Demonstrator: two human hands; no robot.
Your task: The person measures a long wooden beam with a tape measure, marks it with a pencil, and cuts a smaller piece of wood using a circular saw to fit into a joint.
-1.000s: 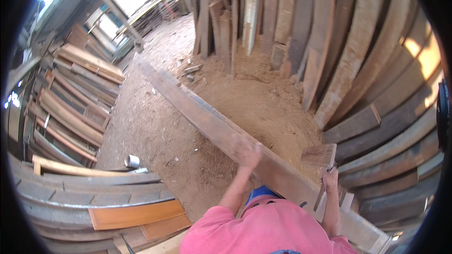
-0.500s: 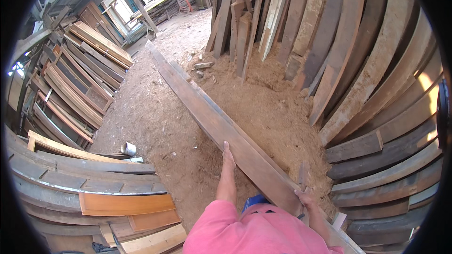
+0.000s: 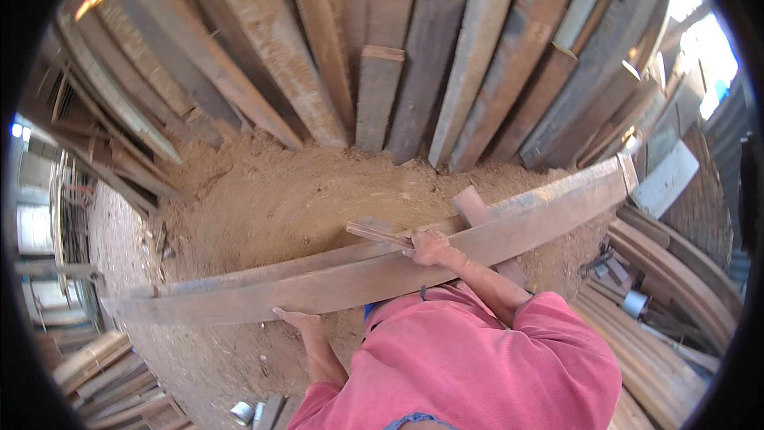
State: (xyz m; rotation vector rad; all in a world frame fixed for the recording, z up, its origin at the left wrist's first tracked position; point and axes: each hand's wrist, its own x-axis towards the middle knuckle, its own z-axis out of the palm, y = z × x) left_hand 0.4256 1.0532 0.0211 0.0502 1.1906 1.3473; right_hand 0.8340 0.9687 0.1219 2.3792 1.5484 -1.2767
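Note:
A long brown wooden plank (image 3: 350,291) stretches across in front of me on its edge. A second board (image 3: 286,263) runs along its far side. My left hand (image 3: 298,320) grips the plank's lower near edge left of its middle, thumb along the face and fingers hidden beneath. My right hand (image 3: 430,248) is closed over the upper edge, near the middle. A thin wood strip (image 3: 376,233) juts left from that hand; whether the fingers hold it too cannot be made out. Just right of the hand, a short wooden crosspiece (image 3: 473,205) passes under the boards.
Tall planks (image 3: 382,87) lean in a row on the far side, their feet in sawdust (image 3: 263,199). More timber is stacked at the right (image 3: 676,255) and lower left (image 3: 103,374). A white can (image 3: 634,303) is at the right, another small can (image 3: 242,412) at the bottom.
My view and body have swung right toward the leaning planks. The plank, slanting away before, now lies crosswise. Both hands have stayed on it.

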